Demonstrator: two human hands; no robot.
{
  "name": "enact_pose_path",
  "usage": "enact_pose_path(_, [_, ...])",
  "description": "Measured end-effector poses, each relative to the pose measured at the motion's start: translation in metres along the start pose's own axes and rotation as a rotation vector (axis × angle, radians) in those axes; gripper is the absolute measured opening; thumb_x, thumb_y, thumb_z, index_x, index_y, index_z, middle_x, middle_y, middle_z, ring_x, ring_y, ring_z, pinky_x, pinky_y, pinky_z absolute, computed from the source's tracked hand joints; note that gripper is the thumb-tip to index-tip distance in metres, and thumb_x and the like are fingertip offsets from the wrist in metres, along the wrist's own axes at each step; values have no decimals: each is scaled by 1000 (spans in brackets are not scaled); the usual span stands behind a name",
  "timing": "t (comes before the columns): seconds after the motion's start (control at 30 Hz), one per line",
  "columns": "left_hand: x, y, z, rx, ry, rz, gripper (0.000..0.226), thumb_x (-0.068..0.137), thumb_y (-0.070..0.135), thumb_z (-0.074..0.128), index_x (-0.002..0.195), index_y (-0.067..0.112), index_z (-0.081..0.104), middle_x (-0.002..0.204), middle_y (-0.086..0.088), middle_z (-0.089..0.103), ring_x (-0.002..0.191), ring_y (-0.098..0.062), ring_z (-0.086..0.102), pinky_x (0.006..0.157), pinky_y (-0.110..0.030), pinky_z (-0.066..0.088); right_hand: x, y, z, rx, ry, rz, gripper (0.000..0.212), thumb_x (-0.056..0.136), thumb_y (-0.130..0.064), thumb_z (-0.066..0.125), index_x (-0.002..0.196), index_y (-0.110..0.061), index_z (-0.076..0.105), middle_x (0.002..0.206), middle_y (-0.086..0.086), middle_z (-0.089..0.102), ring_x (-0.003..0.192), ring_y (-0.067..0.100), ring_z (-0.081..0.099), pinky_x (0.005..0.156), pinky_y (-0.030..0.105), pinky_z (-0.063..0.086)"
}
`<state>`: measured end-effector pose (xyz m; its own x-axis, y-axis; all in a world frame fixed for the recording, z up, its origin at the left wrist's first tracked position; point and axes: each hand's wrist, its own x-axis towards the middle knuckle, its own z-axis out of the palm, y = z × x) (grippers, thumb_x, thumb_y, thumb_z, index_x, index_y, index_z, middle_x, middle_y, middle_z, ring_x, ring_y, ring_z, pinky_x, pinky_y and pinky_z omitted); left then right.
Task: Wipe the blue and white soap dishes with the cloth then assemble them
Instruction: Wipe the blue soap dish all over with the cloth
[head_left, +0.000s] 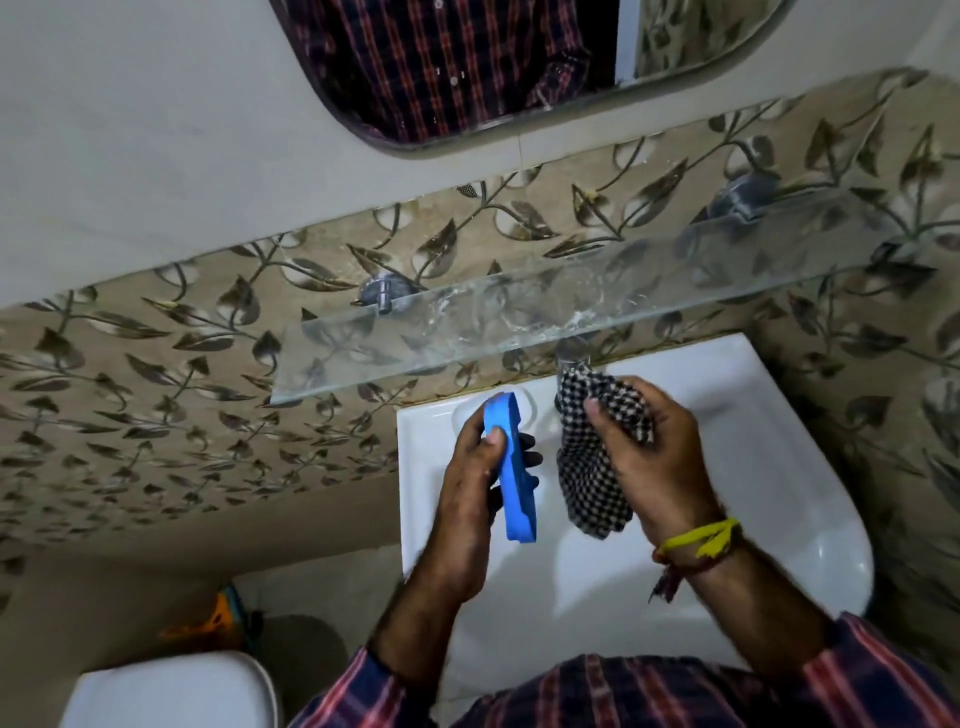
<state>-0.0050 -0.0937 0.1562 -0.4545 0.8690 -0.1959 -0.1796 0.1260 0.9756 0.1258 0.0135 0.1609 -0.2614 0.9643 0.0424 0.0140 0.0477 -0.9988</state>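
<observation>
Your left hand (470, 486) grips the blue soap dish (511, 467) on its edge, over the white sink (753, 467). Your right hand (657, 462) is closed around the checked cloth (592, 493), which hangs just beside the dish, not touching it. To wipe well, keep the dish still, press the cloth flat on it, and rub into the little notches too. I cannot see the white soap dish. Farther back, the glass shelf (519, 332) sits above the sink.
</observation>
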Motion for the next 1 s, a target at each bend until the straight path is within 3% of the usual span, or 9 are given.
enact_pose_path(0.1, [-2, -4, 1, 94, -16, 24, 56, 84, 67, 46, 137, 47, 49, 125, 4, 67, 111, -20, 65, 95, -40, 54, -3, -23, 0, -157, -65, -222, 18, 85, -3, 71, 101, -12, 72, 94, -4, 74, 90, 6, 69, 85, 30, 56])
enact_pose_path(0.2, [-9, -5, 9, 182, -19, 115, 56, 88, 66, 47, 133, 33, 55, 119, 9, 68, 107, -12, 66, 91, -32, 52, -22, -39, 8, -394, -273, -554, 35, 82, 3, 59, 110, -12, 72, 109, 2, 71, 103, 16, 66, 91, 35, 53])
enact_pose_path(0.3, [-18, -7, 8, 234, 34, 212, 38, 91, 49, 53, 123, 28, 58, 115, 14, 68, 109, -6, 64, 91, -19, 48, -25, -41, 4, -536, -439, -681, 36, 86, -6, 51, 115, -12, 71, 117, 3, 67, 108, 24, 60, 94, 40, 49])
enact_pose_path(0.4, [-27, -7, -6, 342, 10, 239, 21, 93, 36, 59, 114, 33, 59, 105, 19, 68, 101, -5, 65, 89, -22, 51, -30, -33, 0, -590, -506, -776, 32, 89, -1, 58, 117, -12, 70, 120, 3, 68, 106, 27, 58, 94, 38, 48])
enact_pose_path(0.5, [-25, -8, -12, 505, 86, 238, 20, 92, 32, 68, 110, 25, 65, 97, 12, 73, 92, -12, 68, 84, -28, 55, -31, -28, 3, -647, -476, -700, 40, 83, 4, 55, 116, -12, 71, 119, 4, 70, 105, 28, 60, 92, 41, 50])
enact_pose_path(0.63, [-22, -8, -9, 475, 316, 314, 6, 78, 11, 72, 76, 7, 68, 66, -14, 66, 63, -15, 53, 59, -43, 52, -48, -33, 20, -700, -464, -713, 41, 83, -4, 46, 114, -13, 72, 118, 4, 71, 101, 33, 62, 87, 46, 52])
enact_pose_path(0.77, [-27, -10, -6, 436, 384, 381, 29, 78, 19, 69, 59, 32, 51, 53, 11, 42, 56, -12, 36, 53, -27, 35, -45, -32, 20, -794, -398, -697, 38, 80, -2, 52, 110, -12, 73, 112, 6, 73, 93, 36, 65, 84, 41, 53])
enact_pose_path(0.87, [-30, -14, -2, 478, 425, 402, 24, 78, 20, 79, 65, 22, 60, 53, 5, 46, 52, -19, 38, 50, -30, 38, -32, -19, 19, -749, -295, -522, 49, 59, 20, 61, 99, -3, 74, 101, 12, 75, 93, 35, 68, 86, 33, 44])
enact_pose_path(1.0, [-28, -10, -8, 472, 430, 393, 20, 77, 18, 75, 68, 25, 59, 52, 13, 46, 53, -9, 38, 53, -28, 41, -63, -13, 26, -568, -165, -622, 42, 73, 16, 65, 111, -2, 71, 112, 10, 72, 106, 26, 67, 96, 35, 48])
